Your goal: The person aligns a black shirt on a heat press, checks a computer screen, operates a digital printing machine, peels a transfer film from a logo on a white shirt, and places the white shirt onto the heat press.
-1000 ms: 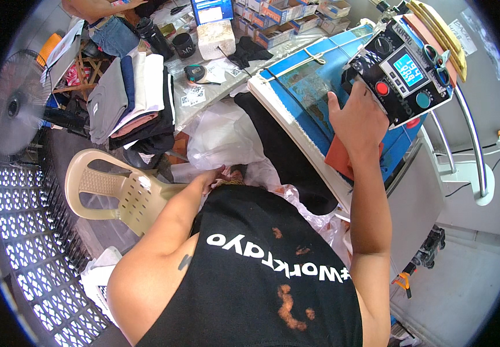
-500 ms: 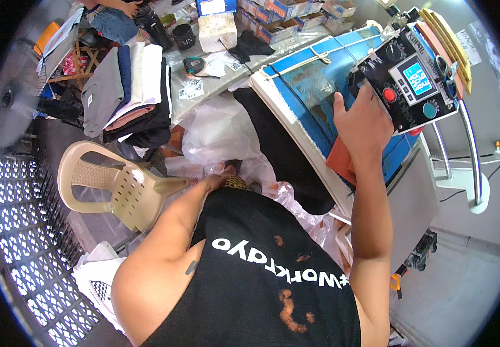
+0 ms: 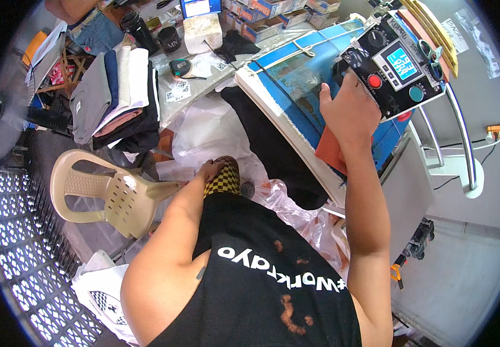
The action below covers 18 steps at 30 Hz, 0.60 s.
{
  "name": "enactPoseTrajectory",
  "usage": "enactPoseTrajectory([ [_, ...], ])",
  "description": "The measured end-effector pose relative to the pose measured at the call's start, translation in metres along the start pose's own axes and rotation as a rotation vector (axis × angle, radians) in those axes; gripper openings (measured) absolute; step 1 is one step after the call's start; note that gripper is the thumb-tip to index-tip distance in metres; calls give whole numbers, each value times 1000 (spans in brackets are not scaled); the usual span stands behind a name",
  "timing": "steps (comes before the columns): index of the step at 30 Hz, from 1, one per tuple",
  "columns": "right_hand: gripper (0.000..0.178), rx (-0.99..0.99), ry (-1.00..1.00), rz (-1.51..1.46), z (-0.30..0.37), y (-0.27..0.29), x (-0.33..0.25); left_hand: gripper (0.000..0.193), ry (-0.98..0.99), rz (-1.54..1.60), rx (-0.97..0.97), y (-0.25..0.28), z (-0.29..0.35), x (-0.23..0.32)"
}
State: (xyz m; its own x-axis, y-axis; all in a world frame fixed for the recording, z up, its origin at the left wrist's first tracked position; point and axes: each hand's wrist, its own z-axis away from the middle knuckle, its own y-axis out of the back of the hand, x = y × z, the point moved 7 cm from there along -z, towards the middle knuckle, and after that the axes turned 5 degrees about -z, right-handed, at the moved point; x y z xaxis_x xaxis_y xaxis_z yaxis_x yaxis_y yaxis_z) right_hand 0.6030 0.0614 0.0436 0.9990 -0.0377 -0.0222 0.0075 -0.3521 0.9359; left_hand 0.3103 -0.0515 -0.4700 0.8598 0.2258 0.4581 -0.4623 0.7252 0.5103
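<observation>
Black cloth of the person's shirt point(image 3: 261, 289) fills the near part of the view, and both bare arms reach out from it. Take the blue press machine point(image 3: 296, 81) as the big thing to find everything by. Nearest to us, down and left of the machine, the left hand point(image 3: 209, 169) rests low on a pile of clear plastic bags point(image 3: 203, 130); its fingers point away and lie close together, but I cannot tell if they pinch anything. A checkered black and yellow bit point(image 3: 222, 180) sits just beside that hand. Further left of the machine stands a tan plastic chair point(image 3: 111, 194). A black garment point(image 3: 267, 144) lies along the machine's white front edge. The right hand point(image 3: 348, 107) is up on the machine, with its fingers curled and pressed against the side of the black control box point(image 3: 397, 63). That box sits at the right end of the machine and has a red button point(image 3: 375, 81), a green button point(image 3: 416, 93) and a small bright screen point(image 3: 400, 59). An orange pad point(image 3: 331, 150) peeks out just under the wrist. Far behind the machine, to its left, folded clothes point(image 3: 114, 92) are stacked on a table, and small boxes point(image 3: 273, 8) line the back.
</observation>
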Motion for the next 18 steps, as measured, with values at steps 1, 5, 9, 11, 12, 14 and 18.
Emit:
enactPoseTrajectory([
  [1,49,9,0,1,1,0,1,41,8,-12,-3,-1,0,-4],
  [5,50,31,2,-2,2,0,3,41,50,-40,-16,-9,5,-29],
  [9,50,18,-11,-3,2,1,1,41,97,-55,-20,-12,11,-53],
  [11,50,20,-20,-23,2,0,2,40,97,-57,-22,-11,13,-53],
  [12,50,21,-25,-32,2,-1,3,40,95,-59,-20,-10,13,-52],
  [14,44,131,47,2,4,0,1,40,86,-54,-12,-9,12,-46],
  [18,42,136,47,21,3,0,0,40,67,-58,-2,-7,6,-34],
])
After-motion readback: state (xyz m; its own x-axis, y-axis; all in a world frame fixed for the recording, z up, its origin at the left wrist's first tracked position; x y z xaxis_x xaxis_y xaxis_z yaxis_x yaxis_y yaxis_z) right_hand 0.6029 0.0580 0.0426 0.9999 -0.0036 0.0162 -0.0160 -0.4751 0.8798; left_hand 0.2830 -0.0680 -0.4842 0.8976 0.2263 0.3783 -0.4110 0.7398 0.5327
